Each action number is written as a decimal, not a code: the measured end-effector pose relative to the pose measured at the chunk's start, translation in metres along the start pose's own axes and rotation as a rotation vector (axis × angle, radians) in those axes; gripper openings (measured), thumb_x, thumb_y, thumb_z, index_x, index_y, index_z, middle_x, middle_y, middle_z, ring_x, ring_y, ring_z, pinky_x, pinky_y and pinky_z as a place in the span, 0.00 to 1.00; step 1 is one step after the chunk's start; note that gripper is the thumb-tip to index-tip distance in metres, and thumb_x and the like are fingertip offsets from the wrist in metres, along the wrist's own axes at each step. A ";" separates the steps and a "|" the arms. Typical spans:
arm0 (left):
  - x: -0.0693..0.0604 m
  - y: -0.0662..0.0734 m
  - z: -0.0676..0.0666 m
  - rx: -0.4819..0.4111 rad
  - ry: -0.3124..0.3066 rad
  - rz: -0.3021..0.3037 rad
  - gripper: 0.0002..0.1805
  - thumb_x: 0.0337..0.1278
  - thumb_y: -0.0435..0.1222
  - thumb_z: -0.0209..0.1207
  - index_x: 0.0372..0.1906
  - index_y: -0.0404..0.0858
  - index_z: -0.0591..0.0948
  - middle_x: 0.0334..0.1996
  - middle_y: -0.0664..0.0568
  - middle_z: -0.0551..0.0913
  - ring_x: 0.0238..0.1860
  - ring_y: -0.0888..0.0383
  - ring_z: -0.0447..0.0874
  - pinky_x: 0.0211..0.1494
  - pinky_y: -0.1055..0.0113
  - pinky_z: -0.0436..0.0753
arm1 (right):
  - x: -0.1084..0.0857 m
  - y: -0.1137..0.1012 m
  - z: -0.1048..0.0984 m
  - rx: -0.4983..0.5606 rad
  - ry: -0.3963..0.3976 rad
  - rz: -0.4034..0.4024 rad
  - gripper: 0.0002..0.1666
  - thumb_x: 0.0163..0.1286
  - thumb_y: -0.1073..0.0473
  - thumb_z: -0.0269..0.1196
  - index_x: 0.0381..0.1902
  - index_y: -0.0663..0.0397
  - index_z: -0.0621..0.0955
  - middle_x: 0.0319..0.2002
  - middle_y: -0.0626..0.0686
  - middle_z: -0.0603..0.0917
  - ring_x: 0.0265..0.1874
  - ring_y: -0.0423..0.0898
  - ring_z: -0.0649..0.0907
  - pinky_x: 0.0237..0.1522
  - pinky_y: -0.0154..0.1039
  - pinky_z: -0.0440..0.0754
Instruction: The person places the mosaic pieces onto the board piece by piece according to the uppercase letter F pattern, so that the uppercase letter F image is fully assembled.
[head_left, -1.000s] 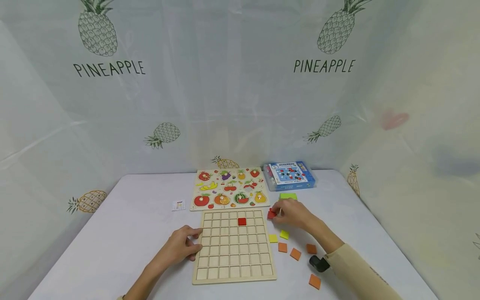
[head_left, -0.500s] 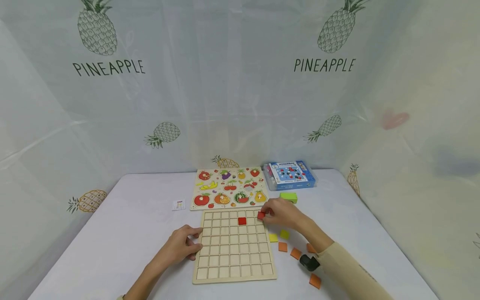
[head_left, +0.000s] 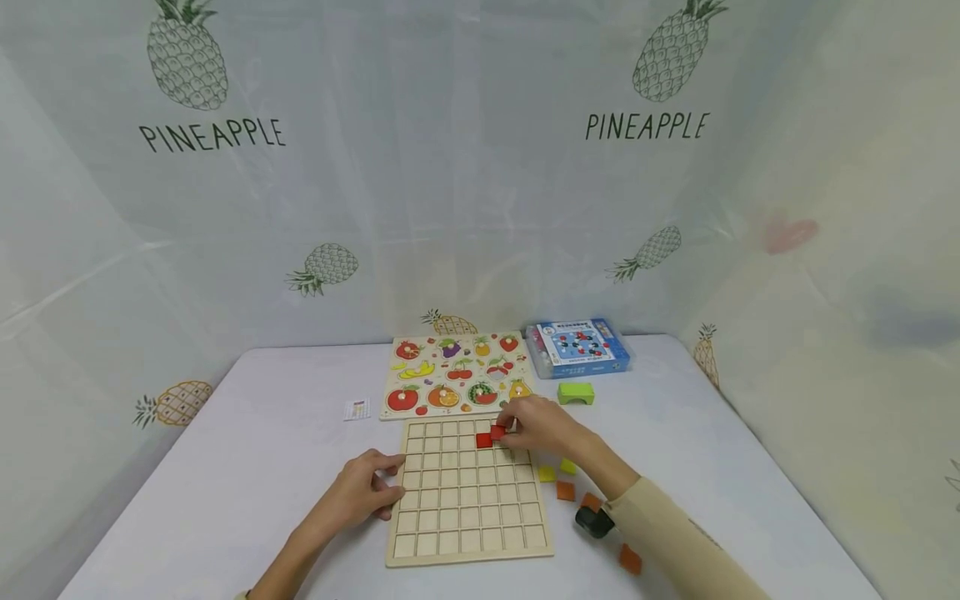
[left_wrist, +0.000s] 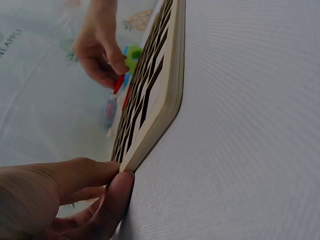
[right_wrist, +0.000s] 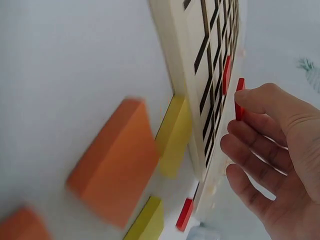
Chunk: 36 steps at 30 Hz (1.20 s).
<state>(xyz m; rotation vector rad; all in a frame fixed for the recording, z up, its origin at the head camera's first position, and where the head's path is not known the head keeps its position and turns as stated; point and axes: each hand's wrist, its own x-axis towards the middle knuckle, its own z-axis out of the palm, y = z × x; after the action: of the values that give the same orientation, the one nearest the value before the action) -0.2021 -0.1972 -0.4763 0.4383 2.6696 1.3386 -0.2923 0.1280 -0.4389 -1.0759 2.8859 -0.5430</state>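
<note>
A wooden grid board (head_left: 396,533) lies on the table, with a red tile (head_left: 483,440) in one of its upper cells. My left hand (head_left: 362,492) touches the board's left edge, thumb and forefinger spread along it. My right hand (head_left: 542,427) pinches another red tile (head_left: 498,432) between thumb and forefinger, just right of the first. In the right wrist view, the pinched tile (right_wrist: 240,100) is tilted up above the board and my other fingers (right_wrist: 255,150) are loosely bent.
Behind the board lie a fruit puzzle (head_left: 431,380) and a blue box (head_left: 581,348). A green block (head_left: 576,393) stands behind my right arm. Yellow tiles (head_left: 547,474) and orange tiles (head_left: 566,491) lie right of the board; a small card (head_left: 357,409) is at left.
My right hand has moved left from beside the board with the pinched red tile, over the board's upper cells to the placed tile. My left hand has not moved.
</note>
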 end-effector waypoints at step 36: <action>0.000 -0.001 0.000 -0.006 -0.002 -0.006 0.30 0.52 0.31 0.68 0.61 0.26 0.76 0.40 0.43 0.76 0.19 0.63 0.81 0.22 0.70 0.83 | 0.031 -0.027 0.021 -0.010 -0.062 -0.011 0.12 0.63 0.50 0.69 0.43 0.44 0.86 0.37 0.41 0.84 0.32 0.35 0.76 0.37 0.27 0.77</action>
<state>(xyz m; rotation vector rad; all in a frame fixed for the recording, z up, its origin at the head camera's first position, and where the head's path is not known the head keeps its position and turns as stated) -0.2028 -0.1976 -0.4769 0.4302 2.6626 1.3432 -0.2958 0.0823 -0.4462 -1.0897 2.8348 -0.4875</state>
